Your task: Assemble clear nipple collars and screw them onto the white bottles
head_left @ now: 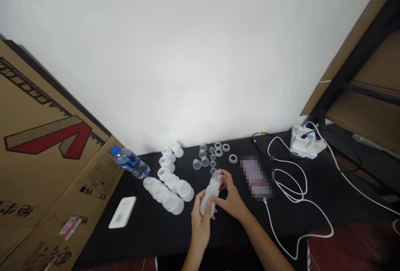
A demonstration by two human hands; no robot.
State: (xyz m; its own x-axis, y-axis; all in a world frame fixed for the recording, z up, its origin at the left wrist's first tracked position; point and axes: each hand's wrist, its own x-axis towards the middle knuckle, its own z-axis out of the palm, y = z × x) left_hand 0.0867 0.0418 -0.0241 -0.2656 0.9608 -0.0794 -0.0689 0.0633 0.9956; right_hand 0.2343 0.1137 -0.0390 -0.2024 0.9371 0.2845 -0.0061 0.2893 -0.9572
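A frosted white baby bottle (210, 198) with a clear cap on its top is held tilted between my hands, above the front of the black table. My left hand (200, 214) is closed around its lower body. My right hand (231, 198) grips it from the right, the thumb on the body and the fingers near the neck. Just beyond lie small clear domed caps (204, 161), a column of bottle nipples (213, 156) and several white rings (233, 159). To the left stand several capped baby bottles (171, 201) and open-topped bottles (166, 162).
A water bottle (130, 162) lies at the left beside a large cardboard box (56, 150), with a white power bank (122, 212) nearer me. On the right are a blurred-out phone (256, 179), looping white cables (301, 200) and a power strip (308, 141). A white wall rises behind.
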